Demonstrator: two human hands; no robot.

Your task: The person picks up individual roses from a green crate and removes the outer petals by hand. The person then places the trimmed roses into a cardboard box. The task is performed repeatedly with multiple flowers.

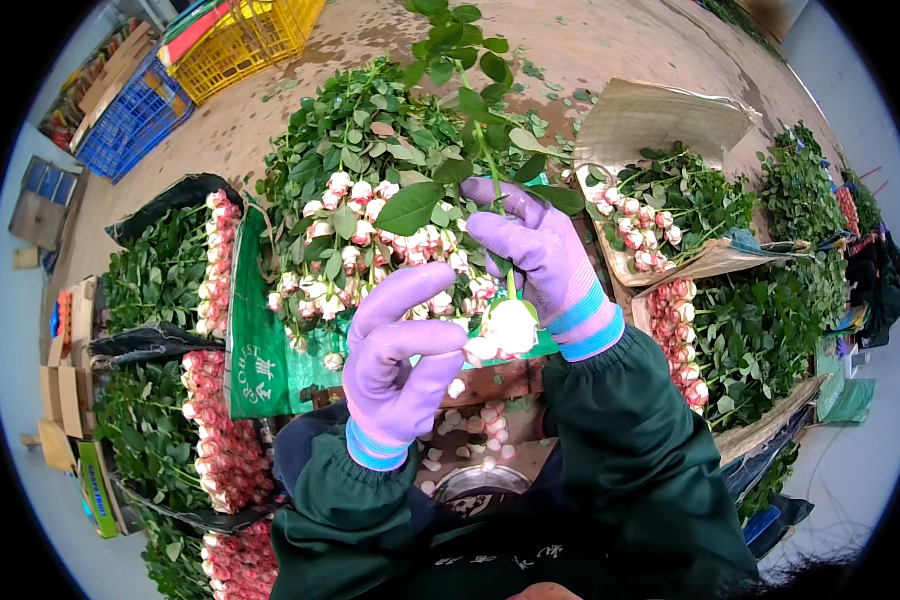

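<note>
My right hand (529, 251), in a lilac glove with a blue-striped cuff, grips the green stem of a single rose (511, 328). Its pale bloom points down towards me, and its leafy stem (482, 139) runs away past my fingers. My left hand (405, 360), gloved alike, has its thumb and a bent finger close together against an outer petal (481, 349) at the bloom's left side; whether they pinch it cannot be told. Behind both hands, many pink-edged white roses (360, 217) lie heaped on a green plastic sheet (259, 360), blooms towards me.
Stacked rose bunches stand at left (221, 435) and right (682, 337). A wrapper (664, 112) surrounds a smaller bunch (637, 225). Fallen petals (487, 427) lie below my hands near a metal rim (487, 476). Yellow (240, 49) and blue crates (135, 120) stand at the far left.
</note>
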